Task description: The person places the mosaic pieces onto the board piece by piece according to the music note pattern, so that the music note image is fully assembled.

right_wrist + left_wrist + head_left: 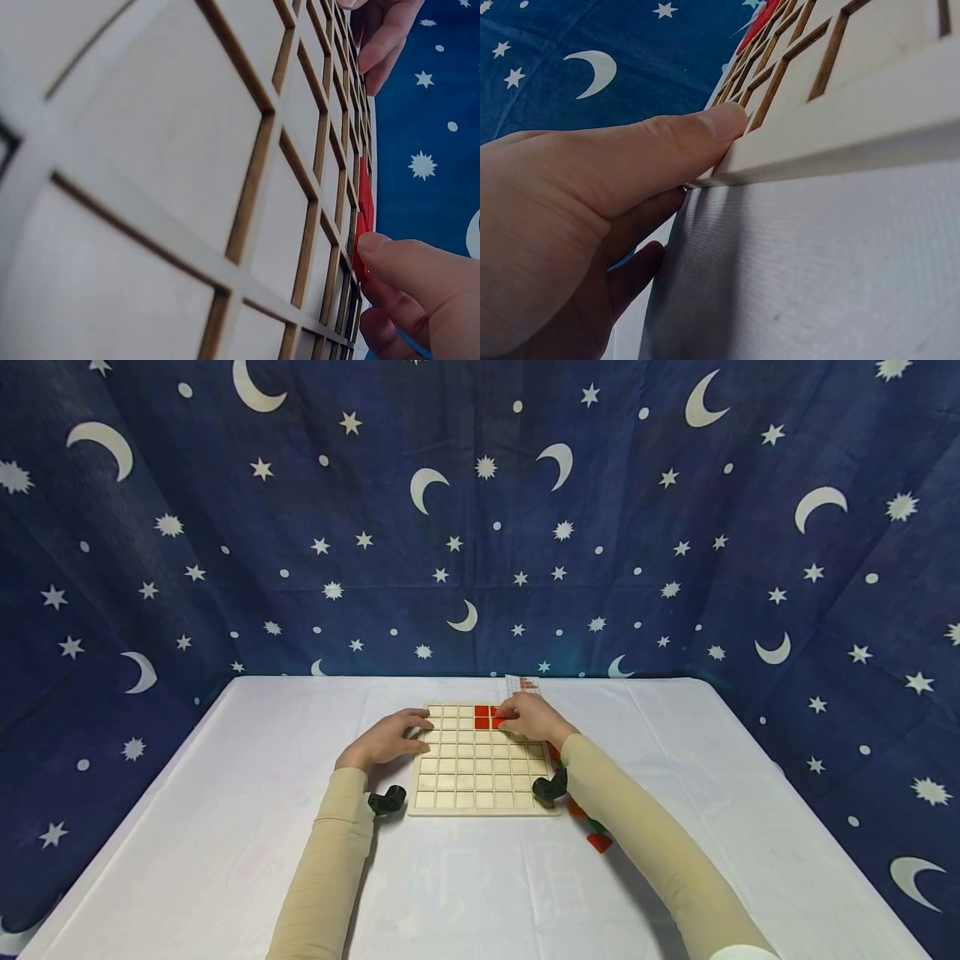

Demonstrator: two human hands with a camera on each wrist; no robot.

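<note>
A pale wooden grid board (465,781) lies on the table, its raised strips dividing it into square cells. My left hand (384,739) rests at the board's left edge, thumb (724,121) on the rim. Over the board's far right part, my right hand (534,718) pinches a small red tile (360,262) at a cell, its shape partly covered by the thumb. Beside it, more red tiles (482,717) sit in the far rows, left of my right fingers. A printed sheet with a red pattern (525,683) lies behind the board, partly hidden by that hand.
Loose red, orange and green pieces (599,842) lie on the white cloth (247,827) right of the board, partly under my right forearm. A dark blue curtain with moons and stars (480,527) hangs behind the table. Black wrist cameras (387,800) are strapped to both arms.
</note>
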